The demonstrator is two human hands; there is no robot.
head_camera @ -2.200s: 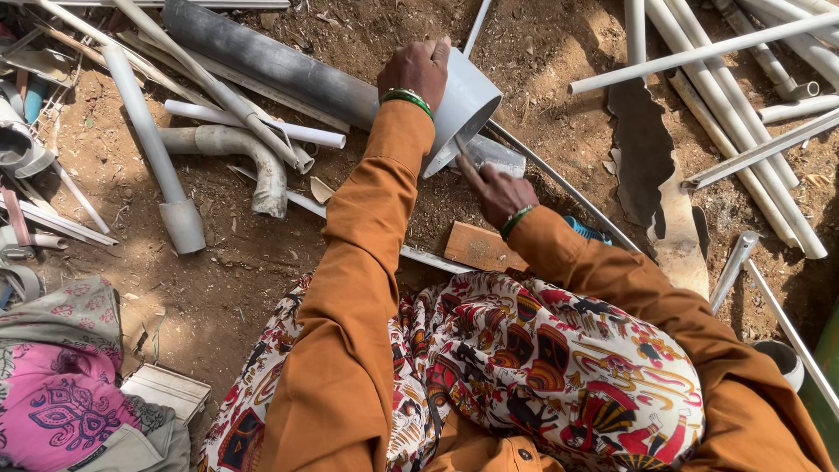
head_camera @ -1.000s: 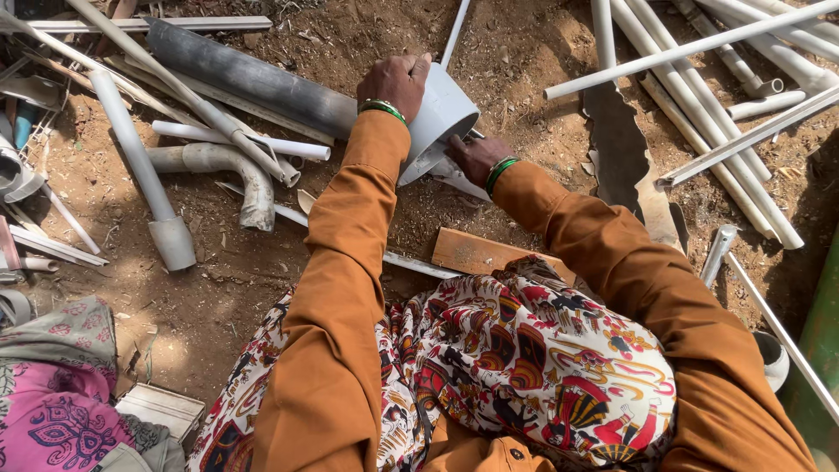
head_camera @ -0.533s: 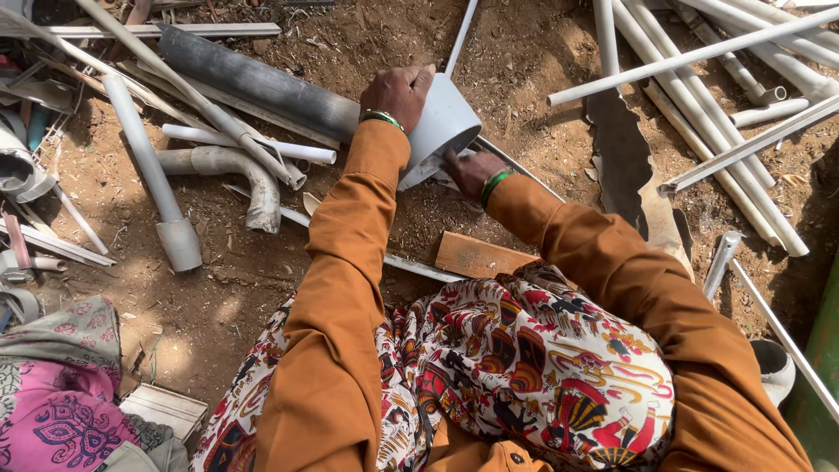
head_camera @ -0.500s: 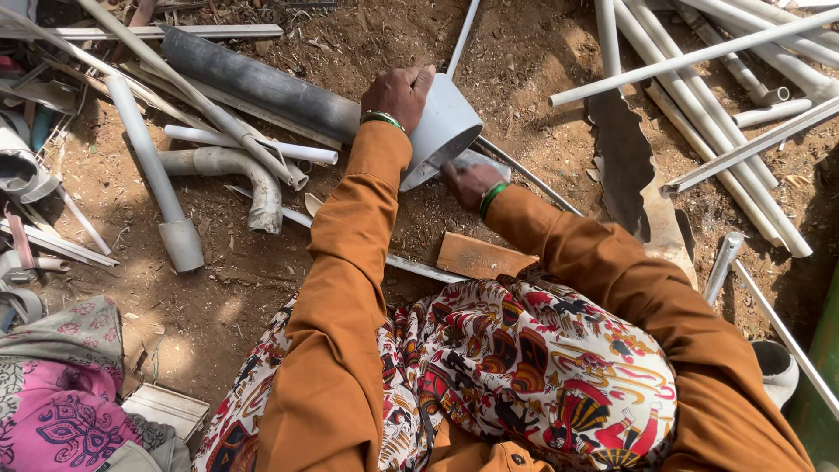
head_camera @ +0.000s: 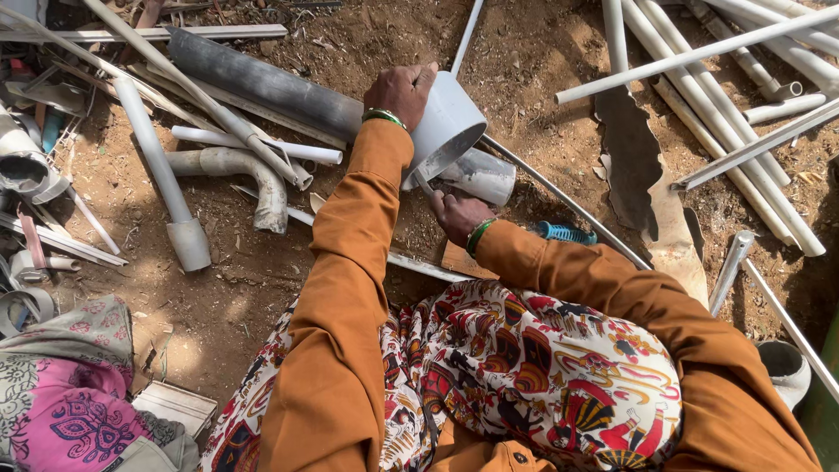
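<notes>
Now left hand point(head_camera: 400, 91) grips grey pipe point(head_camera: 447, 125) (open end down); right hand point(head_camera: 456, 215) below.

The short grey pipe piece point(head_camera: 446, 122) is looking like smooth, matt plastic, as are the white pipes point(head_camera: 699, 105) lying around. The ground point(head_camera: 542, 52) is showing rough, dry, crumbly dirt. The orange sleeves point(head_camera: 350, 288) are looking like soft matt cloth, the lap cloth point(head_camera: 542, 376) printed cotton.

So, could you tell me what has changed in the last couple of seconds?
The right hand has moved up from the ground to the mouth of the grey pipe piece. The left hand keeps its grip on that piece. The loose pipes lie unmoved.
</notes>
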